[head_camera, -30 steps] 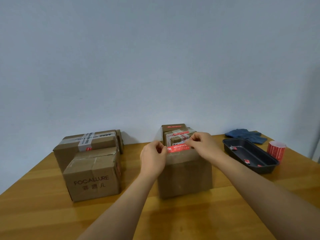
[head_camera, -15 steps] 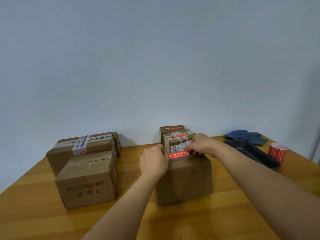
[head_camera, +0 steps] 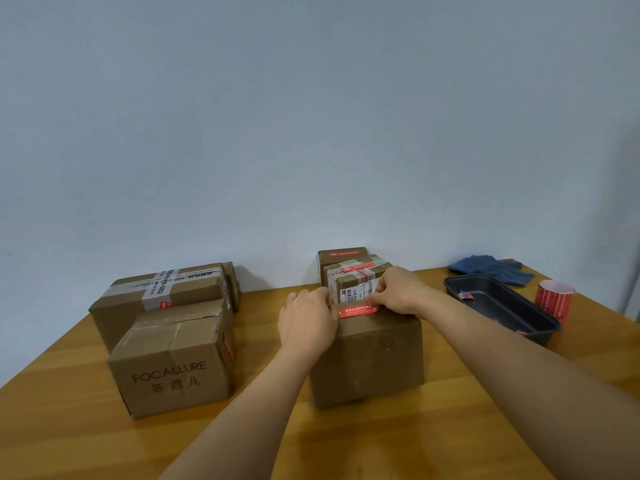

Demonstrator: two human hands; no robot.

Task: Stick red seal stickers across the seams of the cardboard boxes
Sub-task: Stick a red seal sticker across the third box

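Observation:
A brown cardboard box [head_camera: 372, 362] stands at the table's middle. A red seal sticker [head_camera: 356, 311] lies along its top front edge. My left hand [head_camera: 308, 322] is curled at the sticker's left end and holds it against the box's top left corner. The curled fingers of my right hand [head_camera: 398, 292] pinch the sticker's right end from above. Two more boxes stand right behind: a taped one with a white label [head_camera: 358, 277] and a taller one with a red sticker [head_camera: 341, 255].
At the left are a FOCALLURE box [head_camera: 173, 370] and, behind it, a taped box [head_camera: 162, 289]. A black tray [head_camera: 502, 311] holding red scraps, a roll of red stickers [head_camera: 554, 301] and a blue cloth [head_camera: 488, 268] lie at the right. The wall is close behind.
Both hands have brought the red sticker down from above the box onto its top front edge. The view has tilted, so everything sits lower in the frame.

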